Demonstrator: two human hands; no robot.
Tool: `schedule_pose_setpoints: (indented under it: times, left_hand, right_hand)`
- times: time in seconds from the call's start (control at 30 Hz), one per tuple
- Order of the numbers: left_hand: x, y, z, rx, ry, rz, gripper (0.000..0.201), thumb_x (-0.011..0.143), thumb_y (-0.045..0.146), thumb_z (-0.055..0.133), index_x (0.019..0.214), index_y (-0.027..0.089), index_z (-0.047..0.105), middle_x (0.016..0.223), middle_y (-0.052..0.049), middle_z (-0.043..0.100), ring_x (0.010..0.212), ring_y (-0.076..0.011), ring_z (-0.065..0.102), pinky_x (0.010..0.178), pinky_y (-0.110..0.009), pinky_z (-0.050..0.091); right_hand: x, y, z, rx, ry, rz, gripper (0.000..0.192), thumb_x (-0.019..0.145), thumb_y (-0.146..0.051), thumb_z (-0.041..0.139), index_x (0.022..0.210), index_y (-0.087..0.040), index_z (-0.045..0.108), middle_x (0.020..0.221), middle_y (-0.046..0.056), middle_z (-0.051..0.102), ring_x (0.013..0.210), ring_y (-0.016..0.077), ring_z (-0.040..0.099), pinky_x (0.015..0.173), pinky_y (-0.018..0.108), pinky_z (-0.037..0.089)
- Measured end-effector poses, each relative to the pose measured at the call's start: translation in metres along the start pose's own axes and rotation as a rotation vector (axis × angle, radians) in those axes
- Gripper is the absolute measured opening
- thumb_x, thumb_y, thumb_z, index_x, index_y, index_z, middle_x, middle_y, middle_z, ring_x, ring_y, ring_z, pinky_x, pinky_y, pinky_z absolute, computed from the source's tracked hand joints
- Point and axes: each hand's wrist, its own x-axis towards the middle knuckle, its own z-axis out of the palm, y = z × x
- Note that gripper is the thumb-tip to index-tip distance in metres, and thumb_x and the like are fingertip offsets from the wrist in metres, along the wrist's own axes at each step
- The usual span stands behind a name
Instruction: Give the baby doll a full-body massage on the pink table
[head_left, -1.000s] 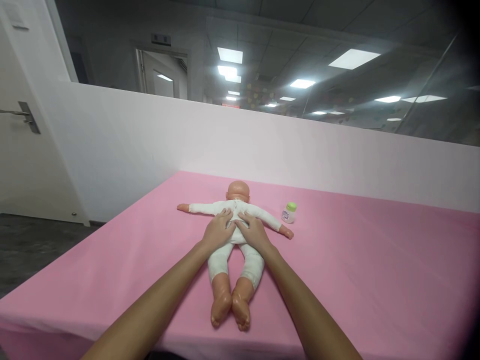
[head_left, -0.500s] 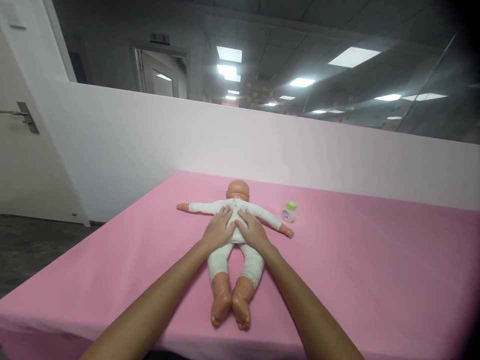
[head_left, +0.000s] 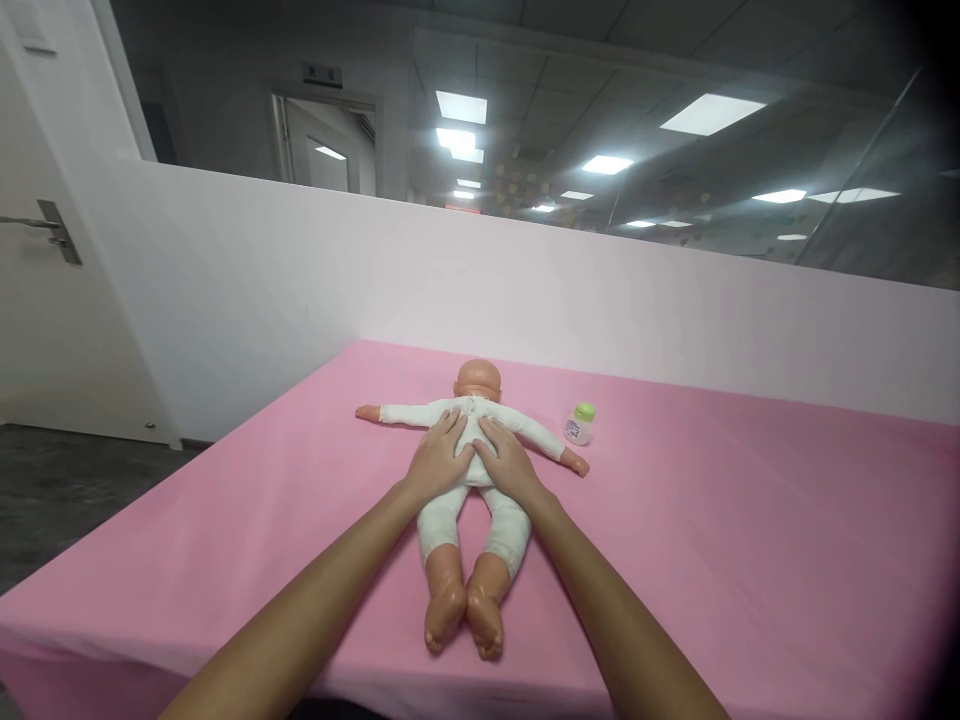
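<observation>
The left hand [head_left: 439, 460] and the right hand [head_left: 508, 462] are laid flat, fingers extended and thumbs nearly meeting, with nothing grasped, on the back of a face-down baby doll [head_left: 474, 472] with a bald tan head and white cloth body. The doll's feet are pointed toward the near edge of a pink cloth-covered table [head_left: 720, 540], its head toward the far edge. Beside its outstretched right arm, a small translucent green-capped bottle [head_left: 579, 425] is set. The far edge is bordered by a white wall [head_left: 525, 270].

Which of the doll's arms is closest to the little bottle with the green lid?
The doll's right arm, on the same side as the person's right hand. Its end lies near the bottle; the doll's left arm stretches the other way.
</observation>
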Motion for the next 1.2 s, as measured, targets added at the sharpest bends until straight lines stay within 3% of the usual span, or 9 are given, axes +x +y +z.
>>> schedule_pose_setpoints:
  times: [0.17, 0.27, 0.33, 0.5, 0.63, 0.77, 0.97, 1.2]
  left_hand:
    - [-0.001, 0.003, -0.003, -0.010, 0.067, 0.034, 0.050, 0.094, 0.033, 0.048, 0.140, 0.016, 0.057, 0.152, -0.012, 0.050, 0.142, -0.0285, 0.044, 0.121, -0.045, 0.034]
    - [-0.001, 0.005, -0.004, -0.009, 0.105, 0.068, 0.044, 0.093, 0.032, 0.049, 0.133, 0.018, 0.062, 0.138, -0.012, 0.058, 0.129, -0.0276, 0.053, 0.114, -0.043, 0.042]
    - [-0.001, 0.005, -0.004, 0.000, 0.121, 0.080, 0.043, 0.092, 0.031, 0.050, 0.132, 0.017, 0.063, 0.134, -0.012, 0.060, 0.126, -0.0276, 0.054, 0.112, -0.043, 0.043]
    - [-0.001, 0.001, -0.001, -0.023, 0.080, 0.062, 0.057, 0.093, 0.030, 0.049, 0.149, 0.018, 0.048, 0.155, -0.012, 0.044, 0.145, -0.0291, 0.038, 0.122, -0.048, 0.032]
    - [-0.001, -0.002, 0.000, -0.060, -0.006, 0.026, 0.065, 0.096, 0.032, 0.046, 0.159, 0.021, 0.032, 0.166, -0.007, 0.028, 0.156, -0.0291, 0.019, 0.127, -0.052, 0.020]
    - [0.001, -0.003, 0.000, -0.041, -0.009, 0.028, 0.060, 0.095, 0.032, 0.047, 0.153, 0.018, 0.043, 0.162, -0.010, 0.037, 0.153, -0.0300, 0.027, 0.126, -0.051, 0.022]
    - [0.001, -0.001, -0.002, -0.067, 0.065, 0.101, 0.052, 0.092, 0.027, 0.050, 0.143, 0.020, 0.056, 0.148, -0.011, 0.053, 0.139, -0.0276, 0.048, 0.120, -0.045, 0.036]
    - [0.003, -0.008, 0.003, -0.064, -0.026, 0.016, 0.062, 0.096, 0.034, 0.047, 0.156, 0.020, 0.039, 0.167, -0.008, 0.025, 0.157, -0.0293, 0.014, 0.128, -0.051, 0.016]
  right_hand:
    - [0.000, -0.005, -0.003, -0.013, 0.059, 0.002, 0.045, 0.094, -0.041, 0.054, 0.131, -0.018, 0.065, 0.132, 0.011, 0.065, 0.129, 0.0286, 0.055, 0.115, 0.046, 0.039]
    - [0.001, -0.006, -0.004, -0.016, 0.083, -0.002, 0.040, 0.093, -0.041, 0.055, 0.125, -0.020, 0.068, 0.120, 0.010, 0.066, 0.118, 0.0281, 0.059, 0.110, 0.045, 0.044]
    - [0.000, -0.007, -0.004, -0.009, 0.091, -0.018, 0.044, 0.093, -0.040, 0.054, 0.131, -0.021, 0.064, 0.123, 0.011, 0.064, 0.120, 0.0281, 0.057, 0.110, 0.045, 0.043]
    - [-0.001, -0.005, -0.005, -0.034, 0.024, -0.060, 0.059, 0.096, -0.038, 0.050, 0.153, -0.022, 0.043, 0.154, 0.009, 0.046, 0.145, 0.0278, 0.038, 0.122, 0.048, 0.028]
    - [-0.001, -0.005, -0.007, -0.059, -0.051, -0.028, 0.060, 0.099, -0.041, 0.045, 0.156, -0.025, 0.038, 0.163, 0.004, 0.037, 0.151, 0.0268, 0.030, 0.125, 0.049, 0.022]
    - [0.001, -0.005, -0.007, -0.079, -0.065, -0.015, 0.059, 0.098, -0.042, 0.045, 0.154, -0.023, 0.042, 0.160, 0.005, 0.041, 0.150, 0.0277, 0.032, 0.124, 0.049, 0.023]
    - [0.004, -0.002, -0.005, -0.075, -0.046, -0.025, 0.057, 0.098, -0.042, 0.046, 0.152, -0.024, 0.046, 0.155, 0.006, 0.048, 0.145, 0.0277, 0.038, 0.122, 0.049, 0.026]
    - [0.003, 0.001, -0.003, -0.026, -0.078, -0.025, 0.063, 0.099, -0.043, 0.045, 0.157, -0.020, 0.037, 0.164, 0.006, 0.033, 0.154, 0.0256, 0.025, 0.127, 0.046, 0.016]
